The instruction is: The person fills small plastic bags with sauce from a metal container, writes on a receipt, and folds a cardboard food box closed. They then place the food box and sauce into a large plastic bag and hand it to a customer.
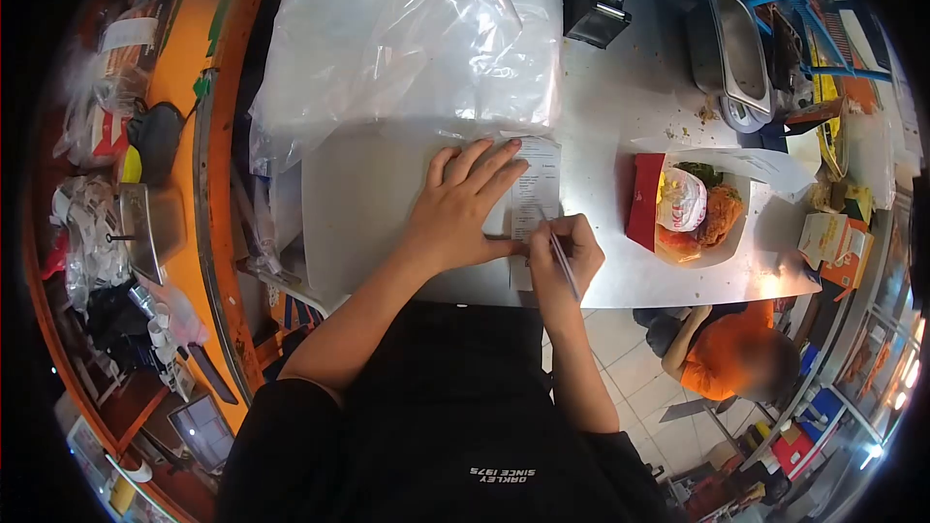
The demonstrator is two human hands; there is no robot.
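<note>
My left hand (pixel 457 208) lies with spread fingers over the left edge of a printed receipt (pixel 539 174) on the metal counter. Between the fingers of my right hand (pixel 570 254) is a slim pen (pixel 564 269), its tip on the lower part of the paper. My right hand partly hides the receipt there. A pale sheet (pixel 358 203) lies beneath my left hand. To the right of my right hand stands an open red and white food box (pixel 643 201), holding a wrapped item (pixel 683 199), fried chicken (pixel 722 214) and some greens.
A stack of clear plastic bags (pixel 407 39) covers the counter's far left. A black tape dispenser (pixel 598 10) and a metal container (pixel 741 48) stand at the back. A person in an orange shirt (pixel 722 363) is beyond the counter's near right edge.
</note>
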